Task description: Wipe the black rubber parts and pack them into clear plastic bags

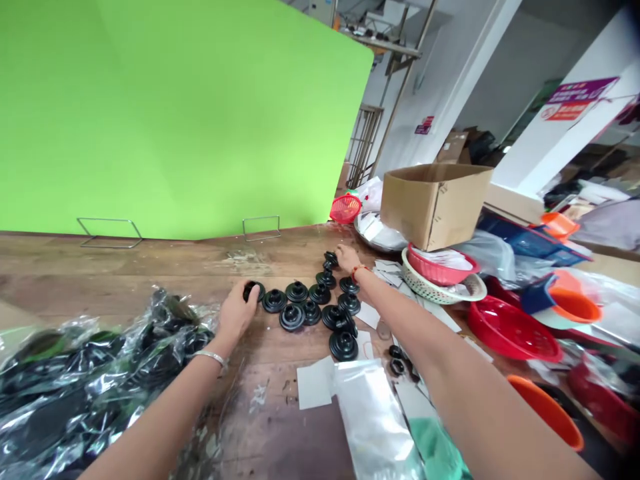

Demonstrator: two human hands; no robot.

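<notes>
Several black stepped rubber caps (pixel 320 308) stand in rows on the wooden table (pixel 150 267). My left hand (pixel 237 308) curls its fingers around the leftmost black cap (pixel 250 290). My right hand (pixel 347 257) reaches to the far end of the rows, fingertips pinched on the farthest cap (pixel 330 259). A silver bangle sits on my left wrist, a red cord on my right.
A clear plastic bag (pixel 90 380) full of black caps lies at left. Silver pouches (pixel 370 413) and white slips lie in front. Cardboard box (pixel 435 200), stacked baskets (pixel 440 277) and red bowls (pixel 515 327) crowd the right. A green screen (pixel 175 113) stands behind.
</notes>
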